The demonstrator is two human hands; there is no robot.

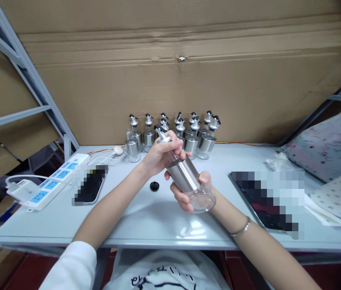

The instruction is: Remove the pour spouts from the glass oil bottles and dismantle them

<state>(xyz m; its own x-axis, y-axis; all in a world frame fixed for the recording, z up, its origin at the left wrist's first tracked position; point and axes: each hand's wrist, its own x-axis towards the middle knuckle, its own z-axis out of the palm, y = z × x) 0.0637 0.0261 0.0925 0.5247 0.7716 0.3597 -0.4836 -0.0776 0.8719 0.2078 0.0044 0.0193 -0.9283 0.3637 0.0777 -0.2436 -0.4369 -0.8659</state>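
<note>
A glass oil bottle [185,177] with a steel sleeve is held tilted above the table, its base toward my lower right. My right hand [185,195] wraps around its lower body. At the neck, my left hand [166,151] has its fingers closed around the silver pourer top [163,137] with a black flip lid. Part of the neck is hidden by those fingers. On the table to the left lies a small round black cap [154,186]. Behind my hands stand several similar bottles [191,141] in rows, nearly all with pourers; a front-left bottle [132,149] shows an uncapped neck.
A white power strip [55,181] with a plugged-in charger and a phone [93,185] lie at left. At right are a tablet [261,201], a crumpled plastic bag [279,162] and patterned fabric [315,145]. Cardboard [170,88] walls the table's back edge.
</note>
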